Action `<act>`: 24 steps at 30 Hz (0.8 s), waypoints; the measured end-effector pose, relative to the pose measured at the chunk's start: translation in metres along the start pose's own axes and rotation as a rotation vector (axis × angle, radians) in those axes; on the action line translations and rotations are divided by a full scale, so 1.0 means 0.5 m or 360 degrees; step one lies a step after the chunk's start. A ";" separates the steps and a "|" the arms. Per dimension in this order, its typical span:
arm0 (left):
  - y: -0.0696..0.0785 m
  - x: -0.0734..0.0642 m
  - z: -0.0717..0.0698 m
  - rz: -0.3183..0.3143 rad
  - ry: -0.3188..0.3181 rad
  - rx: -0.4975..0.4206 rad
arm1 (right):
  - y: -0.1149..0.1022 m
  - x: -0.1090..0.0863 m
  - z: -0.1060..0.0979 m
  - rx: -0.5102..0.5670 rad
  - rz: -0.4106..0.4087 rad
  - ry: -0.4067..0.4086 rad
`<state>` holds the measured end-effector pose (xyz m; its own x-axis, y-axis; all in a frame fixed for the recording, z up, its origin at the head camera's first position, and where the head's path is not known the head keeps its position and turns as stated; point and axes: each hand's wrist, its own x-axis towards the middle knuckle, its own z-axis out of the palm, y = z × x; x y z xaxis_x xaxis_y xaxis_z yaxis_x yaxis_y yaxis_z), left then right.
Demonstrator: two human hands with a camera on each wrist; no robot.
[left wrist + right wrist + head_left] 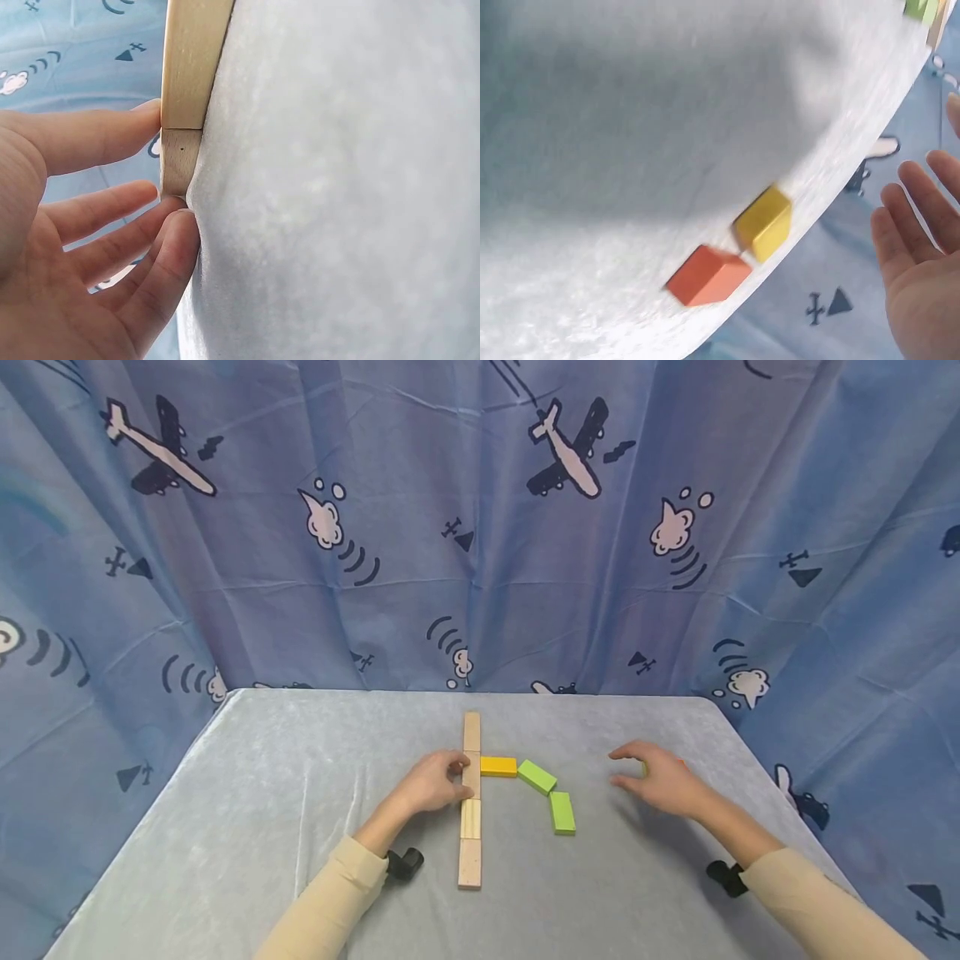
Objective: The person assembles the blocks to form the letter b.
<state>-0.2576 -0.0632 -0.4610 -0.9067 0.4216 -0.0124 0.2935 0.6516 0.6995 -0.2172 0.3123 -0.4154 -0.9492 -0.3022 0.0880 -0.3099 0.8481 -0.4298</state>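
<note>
Plain wooden blocks (470, 819) lie end to end in a straight row on the table. My left hand (435, 781) is at the left side of this row, with its thumb and fingertips touching a wooden block (180, 161) in it. A yellow-orange block (498, 767) meets the row's right side. From it, two green blocks (537, 777) curve toward the front right. Held above the table on the right, my right hand (660, 778) has its fingers spread and holds nothing. Beyond it lie a yellow block (765, 223) and an orange block (709, 276), mostly hidden in the head view.
A pale grey cloth covers the table (247, 793). Behind and beside it hangs a blue curtain (480, 527) with printed airplanes. A dark wrist camera (406, 864) is on the left wrist, and another wrist camera (726, 877) on the right.
</note>
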 end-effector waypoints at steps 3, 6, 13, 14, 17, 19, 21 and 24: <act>0.000 0.001 -0.001 -0.0014 0.0007 0.0001 | 0.018 0.007 -0.010 0.0011 0.0013 0.0030; -0.001 0.001 -0.002 -0.0014 0.0006 0.0000 | 0.039 0.010 -0.018 0.0011 0.0006 0.0055; -0.002 -0.001 -0.001 -0.0018 -0.0007 -0.0002 | 0.099 0.008 -0.026 -0.0023 0.0066 0.0043; -0.002 -0.001 -0.001 -0.0019 -0.0009 -0.0002 | 0.106 0.008 -0.027 -0.0028 0.0076 0.0033; -0.002 0.000 -0.001 -0.0016 -0.0008 -0.0002 | 0.120 0.008 -0.026 -0.0034 0.0117 0.0006; -0.002 0.000 -0.001 -0.0013 -0.0008 -0.0002 | 0.130 0.007 -0.024 -0.0043 0.0132 -0.0010; -0.001 -0.001 -0.002 -0.0015 -0.0007 0.0001 | 0.136 0.006 -0.022 -0.0047 0.0137 -0.0022; 0.000 0.000 -0.001 -0.0018 -0.0010 0.0007 | 0.145 0.004 -0.018 -0.0061 0.0138 -0.0036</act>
<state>-0.2579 -0.0637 -0.4606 -0.9080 0.4182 -0.0250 0.2845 0.6593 0.6960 -0.2419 0.3772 -0.4385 -0.9712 -0.2362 0.0315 -0.2288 0.8875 -0.3999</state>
